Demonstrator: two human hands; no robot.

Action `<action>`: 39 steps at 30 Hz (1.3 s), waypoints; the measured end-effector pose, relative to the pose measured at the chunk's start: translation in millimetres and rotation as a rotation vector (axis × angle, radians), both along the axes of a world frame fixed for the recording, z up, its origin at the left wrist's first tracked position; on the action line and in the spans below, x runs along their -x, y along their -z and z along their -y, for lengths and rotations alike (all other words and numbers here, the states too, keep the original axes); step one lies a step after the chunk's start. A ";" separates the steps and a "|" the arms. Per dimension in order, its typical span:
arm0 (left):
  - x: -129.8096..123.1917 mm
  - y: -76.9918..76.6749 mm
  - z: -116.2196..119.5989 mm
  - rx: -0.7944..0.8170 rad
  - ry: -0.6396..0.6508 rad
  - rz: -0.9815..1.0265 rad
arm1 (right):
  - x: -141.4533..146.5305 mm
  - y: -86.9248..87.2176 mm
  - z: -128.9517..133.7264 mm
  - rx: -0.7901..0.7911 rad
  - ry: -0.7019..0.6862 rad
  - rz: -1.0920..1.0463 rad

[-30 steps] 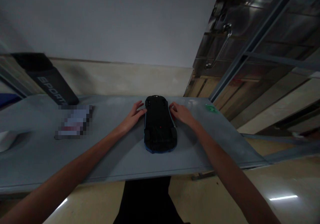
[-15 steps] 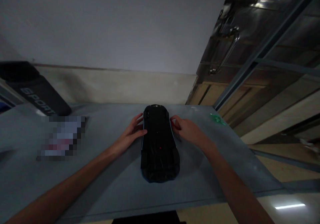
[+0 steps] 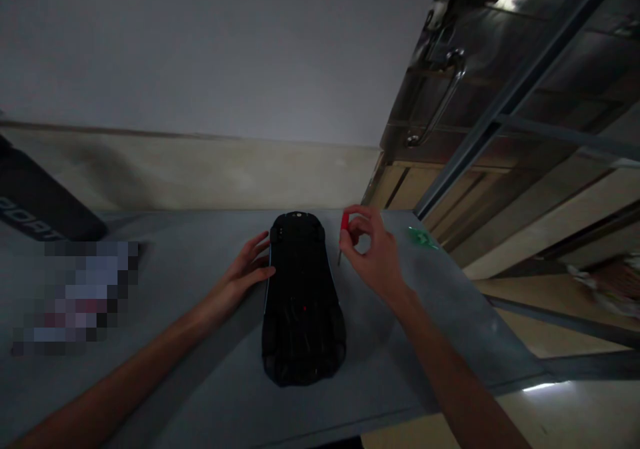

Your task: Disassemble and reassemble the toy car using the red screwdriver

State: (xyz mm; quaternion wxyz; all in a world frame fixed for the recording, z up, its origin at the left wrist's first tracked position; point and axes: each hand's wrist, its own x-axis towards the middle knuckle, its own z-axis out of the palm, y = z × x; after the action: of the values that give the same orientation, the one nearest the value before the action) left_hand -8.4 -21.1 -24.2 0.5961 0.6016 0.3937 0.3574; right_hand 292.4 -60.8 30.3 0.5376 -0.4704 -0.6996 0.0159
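A black toy car (image 3: 303,282) lies upside down on the grey table, its underside facing up and a small red spot showing near the middle. My left hand (image 3: 250,265) rests against the car's left side, fingers apart and the thumb on its edge. To the right of the car, my right hand (image 3: 370,249) pinches a small screwdriver (image 3: 345,222) by its red handle. The thin metal shaft points down toward the tabletop, apart from the car.
On the left of the table (image 3: 190,375) lies a blurred-out flat item (image 3: 85,295), with a black box bearing white lettering (image 3: 45,195) behind it. A green plastic piece (image 3: 423,237) sits near the right edge. A wall (image 3: 240,169) closes off the back.
My right hand has lifted the red screwdriver off the table beside the car, and the shaft now hangs downward. My left hand stays at the car. The whole view has shifted slightly.
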 end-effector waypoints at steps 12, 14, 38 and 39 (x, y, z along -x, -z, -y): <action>-5.8 -5.5 1.2 0.029 -0.012 0.052 | 7.5 7.0 4.8 -0.133 0.012 0.098; -8.0 -8.2 3.3 0.057 -0.012 0.091 | 7.1 8.3 3.6 -0.159 0.003 0.136; -13.8 -15.9 8.0 0.092 -0.080 0.225 | 2.9 3.5 -1.1 -0.154 -0.115 0.046; -13.7 -15.8 7.7 0.096 -0.083 0.218 | 3.1 3.8 -1.3 -0.143 -0.116 0.044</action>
State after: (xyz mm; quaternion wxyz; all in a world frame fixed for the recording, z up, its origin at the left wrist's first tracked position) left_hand 5.3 -28.8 -8.4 0.6481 0.5133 0.3677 0.4259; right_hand 289.3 -59.6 26.6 0.5524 -0.3900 -0.7366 -0.0133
